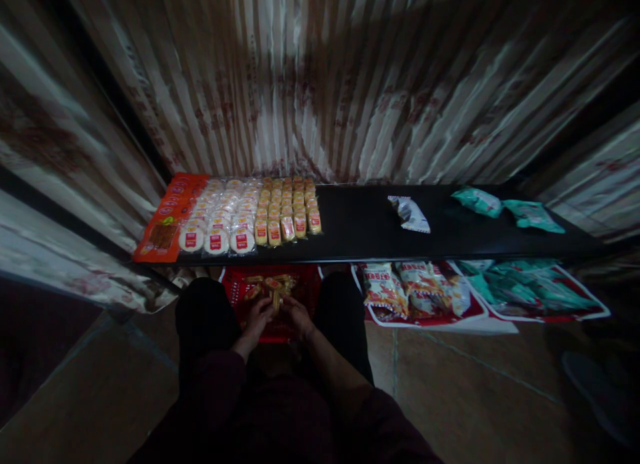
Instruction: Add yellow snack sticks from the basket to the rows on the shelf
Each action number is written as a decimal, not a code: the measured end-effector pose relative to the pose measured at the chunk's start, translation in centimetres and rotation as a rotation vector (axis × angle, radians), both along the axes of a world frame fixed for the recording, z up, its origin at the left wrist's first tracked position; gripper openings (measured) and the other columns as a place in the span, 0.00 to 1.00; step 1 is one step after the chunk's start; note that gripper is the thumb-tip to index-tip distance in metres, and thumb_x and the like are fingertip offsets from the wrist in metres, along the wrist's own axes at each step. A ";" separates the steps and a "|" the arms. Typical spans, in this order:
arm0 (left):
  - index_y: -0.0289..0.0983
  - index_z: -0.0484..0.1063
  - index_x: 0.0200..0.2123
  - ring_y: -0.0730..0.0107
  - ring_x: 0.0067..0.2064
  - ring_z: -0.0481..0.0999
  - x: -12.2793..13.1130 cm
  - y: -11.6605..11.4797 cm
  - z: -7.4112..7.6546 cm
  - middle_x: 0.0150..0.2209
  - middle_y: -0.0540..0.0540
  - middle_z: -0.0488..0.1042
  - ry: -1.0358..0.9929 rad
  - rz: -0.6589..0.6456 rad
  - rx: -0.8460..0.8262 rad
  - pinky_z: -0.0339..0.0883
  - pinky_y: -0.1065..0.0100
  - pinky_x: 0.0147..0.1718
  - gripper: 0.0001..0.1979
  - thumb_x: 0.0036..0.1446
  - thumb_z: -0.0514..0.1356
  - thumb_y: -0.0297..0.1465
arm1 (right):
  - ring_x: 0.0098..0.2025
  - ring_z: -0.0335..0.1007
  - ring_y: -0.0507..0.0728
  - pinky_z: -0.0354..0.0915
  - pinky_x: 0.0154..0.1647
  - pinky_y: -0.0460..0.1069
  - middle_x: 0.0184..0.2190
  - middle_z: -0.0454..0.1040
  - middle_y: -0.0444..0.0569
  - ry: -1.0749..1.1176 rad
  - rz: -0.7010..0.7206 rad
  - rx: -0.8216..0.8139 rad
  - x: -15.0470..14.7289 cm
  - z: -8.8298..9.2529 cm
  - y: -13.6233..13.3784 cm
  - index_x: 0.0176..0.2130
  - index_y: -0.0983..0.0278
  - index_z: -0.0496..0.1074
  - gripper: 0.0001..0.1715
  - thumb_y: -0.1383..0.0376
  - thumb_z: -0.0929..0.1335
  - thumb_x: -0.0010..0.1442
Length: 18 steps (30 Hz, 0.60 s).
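Note:
Between my knees stands a red plastic basket (306, 277) with several small gold-wrapped snacks inside. My left hand (258, 321) and my right hand (299, 315) come together over it. Both hands have their fingers closed around gold-wrapped snacks (275, 300), one of which points up between the fingertips. How many they hold is hard to make out in the dim light. On the black shelf (355, 227) just beyond, rows of similar gold-wrapped snacks (287, 228) stand beside rows of round white crackers in clear wrappers (217, 239).
An orange snack packet (167, 219) lies at the shelf's left end. Farther right on the shelf are a white packet (413, 215) and two teal packets (533, 215). Below sit a basket of white-and-red packets (384, 287) and another of teal packets (530, 287). Patterned curtains (310, 84) hang behind.

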<state>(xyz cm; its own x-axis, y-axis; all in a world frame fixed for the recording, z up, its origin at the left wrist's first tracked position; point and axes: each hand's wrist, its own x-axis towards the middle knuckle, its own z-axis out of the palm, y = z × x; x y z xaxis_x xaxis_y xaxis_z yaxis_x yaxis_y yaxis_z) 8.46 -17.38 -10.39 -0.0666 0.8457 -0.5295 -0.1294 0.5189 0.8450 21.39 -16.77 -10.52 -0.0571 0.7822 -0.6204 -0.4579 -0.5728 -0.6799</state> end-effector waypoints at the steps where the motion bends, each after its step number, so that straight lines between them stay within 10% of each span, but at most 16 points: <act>1: 0.35 0.73 0.40 0.59 0.46 0.74 0.0 0.0 0.0 0.49 0.38 0.73 0.002 0.006 -0.003 0.69 0.67 0.36 0.19 0.43 0.66 0.34 | 0.21 0.66 0.51 0.61 0.25 0.46 0.19 0.72 0.41 0.004 -0.013 -0.012 0.0 0.0 0.0 0.40 0.65 0.74 0.27 0.67 0.73 0.36; 18: 0.35 0.72 0.36 0.64 0.41 0.75 -0.1 0.1 -1.2 0.43 0.40 0.75 0.031 0.047 -0.038 0.69 0.67 0.35 0.15 0.42 0.66 0.33 | 0.25 0.68 0.51 0.62 0.28 0.45 0.23 0.75 0.43 0.015 -0.050 -0.050 0.0 0.4 0.1 0.36 0.65 0.73 0.23 0.68 0.73 0.35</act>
<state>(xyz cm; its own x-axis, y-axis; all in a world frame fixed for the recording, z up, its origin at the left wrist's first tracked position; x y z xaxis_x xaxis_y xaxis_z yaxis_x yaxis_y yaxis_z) 8.39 -17.24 -11.57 -0.1224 0.8208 -0.5580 -0.1281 0.5445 0.8289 21.39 -16.67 -10.13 -0.0283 0.7521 -0.6585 -0.4968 -0.5822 -0.6436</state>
